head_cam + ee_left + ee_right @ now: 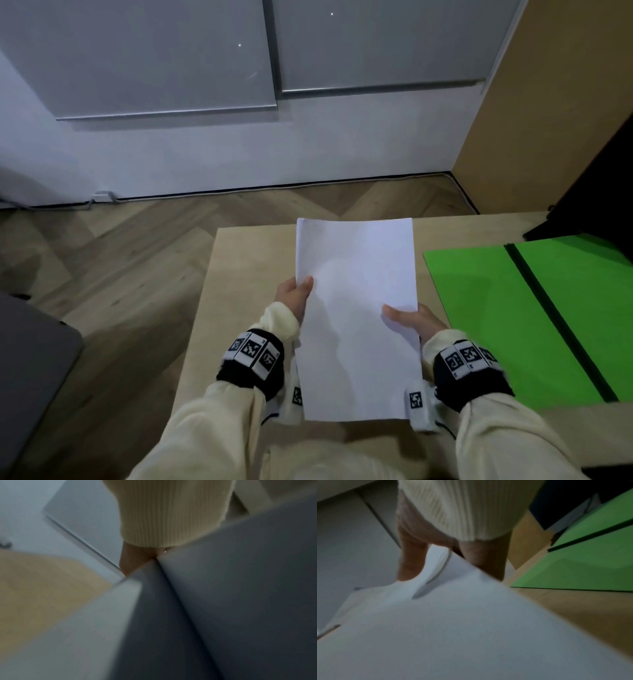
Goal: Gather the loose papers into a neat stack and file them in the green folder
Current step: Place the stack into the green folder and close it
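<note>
A stack of white papers (356, 315) is held above the light wooden table (246, 274), its long edges squared. My left hand (294, 296) grips the left edge, thumb on top. My right hand (411, 320) pinches the right edge, thumb on the top sheet and fingers underneath. The green folder (520, 322) lies flat on the table to the right, a dark band running across it. In the right wrist view the papers (471, 628) fill the lower frame with the thumb (411, 561) on them and the folder (590, 561) beyond. The left wrist view shows paper (223, 601) close up and blurred.
A dark object (589, 192) stands at the table's back right corner, against a tan panel (548, 102). Wood floor (120, 257) lies to the left and behind the table, with a grey seat (30, 359) at the far left.
</note>
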